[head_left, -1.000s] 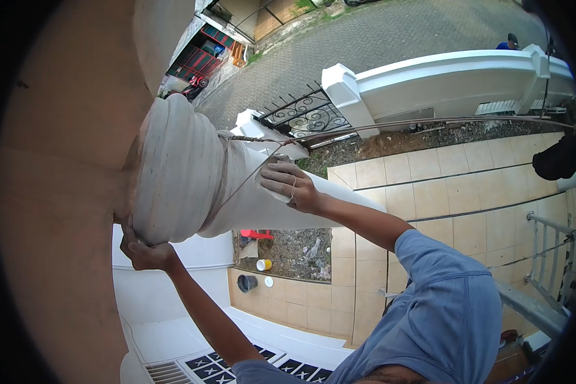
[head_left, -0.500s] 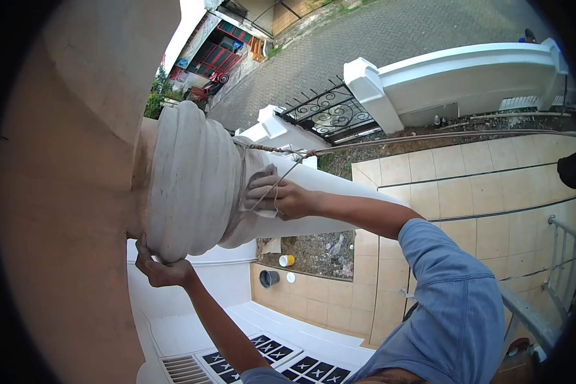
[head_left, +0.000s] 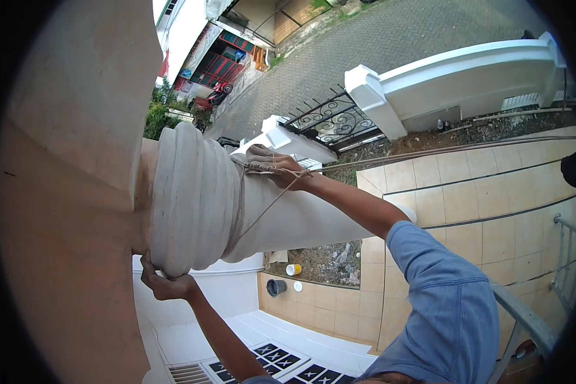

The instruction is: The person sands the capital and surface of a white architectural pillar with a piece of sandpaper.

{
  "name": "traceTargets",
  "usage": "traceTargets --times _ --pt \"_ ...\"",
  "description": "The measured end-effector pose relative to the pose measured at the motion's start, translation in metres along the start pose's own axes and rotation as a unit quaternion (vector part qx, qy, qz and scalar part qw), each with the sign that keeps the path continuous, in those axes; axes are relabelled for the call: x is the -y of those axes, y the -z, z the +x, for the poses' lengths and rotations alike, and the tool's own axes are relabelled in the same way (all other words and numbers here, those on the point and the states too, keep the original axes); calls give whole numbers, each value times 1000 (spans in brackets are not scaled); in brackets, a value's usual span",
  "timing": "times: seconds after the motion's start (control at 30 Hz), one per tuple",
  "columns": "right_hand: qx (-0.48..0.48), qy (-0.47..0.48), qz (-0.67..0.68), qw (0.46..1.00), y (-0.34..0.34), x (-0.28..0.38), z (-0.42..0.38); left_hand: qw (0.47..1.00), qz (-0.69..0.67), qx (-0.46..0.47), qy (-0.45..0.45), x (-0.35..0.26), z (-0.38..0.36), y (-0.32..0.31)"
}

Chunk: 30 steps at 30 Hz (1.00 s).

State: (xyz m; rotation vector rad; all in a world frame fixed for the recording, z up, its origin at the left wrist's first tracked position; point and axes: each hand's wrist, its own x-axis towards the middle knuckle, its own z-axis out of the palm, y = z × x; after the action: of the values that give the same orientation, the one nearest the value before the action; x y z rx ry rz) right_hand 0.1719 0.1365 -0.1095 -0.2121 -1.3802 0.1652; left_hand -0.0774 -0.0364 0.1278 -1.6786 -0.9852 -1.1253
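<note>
A white round column (head_left: 294, 214) carries a ringed, moulded capital (head_left: 189, 198) with a grey, unpainted look. My right hand (head_left: 288, 171) is at the far side of the shaft, just beyond the capital. It presses a thin greyish-brown sheet (head_left: 257, 153), like sandpaper or a cloth, against the surface. A rope (head_left: 262, 214) loops round the column under the capital and passes by my right wrist. My left hand (head_left: 168, 285) has its fingers curled at the near lower edge of the capital, where it meets the ceiling (head_left: 64, 243).
Far below lie a tiled floor (head_left: 454, 192), a dark bucket (head_left: 276, 287) and a yellow-and-white tub (head_left: 293, 269). A metal rail (head_left: 525, 317) stands at my right. Taut lines (head_left: 429, 152) run from the column to the right. Beyond are a gate (head_left: 336, 121) and a white wall (head_left: 461, 77).
My right hand has moved up in view with the greyish-brown sheet, from the shaft's near face to its far side by the rope. My left hand stays at the capital's edge.
</note>
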Motion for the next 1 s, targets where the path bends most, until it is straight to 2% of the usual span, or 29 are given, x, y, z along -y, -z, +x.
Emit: traceTargets --times 0.03,0.1,0.17,0.2,0.23,0.27,0.3,0.37,0.43,0.53,0.57,0.63,0.67,0.7,0.73,0.77,0.8,0.83,0.9,0.97,1.0 --pt "-3 -1 -2 1000 0 6 -4 998 36 3 -41 0 -2 3" --pt "-35 -57 40 997 -11 32 -7 999 28 6 -32 8 2 2" --pt "-15 -42 79 996 -8 40 -5 991 -94 -4 98 2 -3 -1" --pt "2 -131 89 987 -6 34 -1 997 -65 21 27 8 -5 4" --pt "14 -221 102 970 -3 29 11 998 -60 26 22 7 -4 7" --pt "-32 -213 218 952 -20 -22 -1 998 -35 27 37 3 -2 7" --pt "73 -444 186 873 -10 -26 16 998 -12 27 54 -1 -3 6" --pt "48 -384 249 888 -22 -50 31 997 -43 25 54 -2 -3 3" --pt "76 -365 270 887 -24 -67 44 996 -68 16 58 1 -2 5" --pt "70 -393 316 861 -15 -51 27 997 -38 29 62 3 -4 6" --pt "65 -409 337 845 -13 -45 13 995 -72 25 62 2 -2 5" --pt "99 -419 288 855 -17 -34 -29 991 -107 22 72 -3 -4 5" --pt "12 -312 237 920 10 30 -8 992 -100 14 75 -4 -3 5" --pt "-7 -313 205 927 9 38 -9 993 -91 7 79 -3 -4 4" --pt "16 -293 210 933 9 27 -9 999 -34 13 11 6 -6 4" --pt "36 -270 216 938 5 2 -8 999 -32 14 13 6 -8 5" --pt "38 -304 232 923 -10 -27 -8 1000 -23 19 5 7 -6 5" --pt "47 -363 181 913 -6 -24 6 1000 -13 25 -3 7 -4 5" --pt "-9 -284 163 945 -18 -17 -5 1000 -15 26 -5 7 -1 6" --pt "-92 -255 136 953 -22 34 -25 1000 -27 15 -3 5 -4 3" --pt "-73 -191 146 968 -19 59 -28 999 -33 18 13 11 -7 3"
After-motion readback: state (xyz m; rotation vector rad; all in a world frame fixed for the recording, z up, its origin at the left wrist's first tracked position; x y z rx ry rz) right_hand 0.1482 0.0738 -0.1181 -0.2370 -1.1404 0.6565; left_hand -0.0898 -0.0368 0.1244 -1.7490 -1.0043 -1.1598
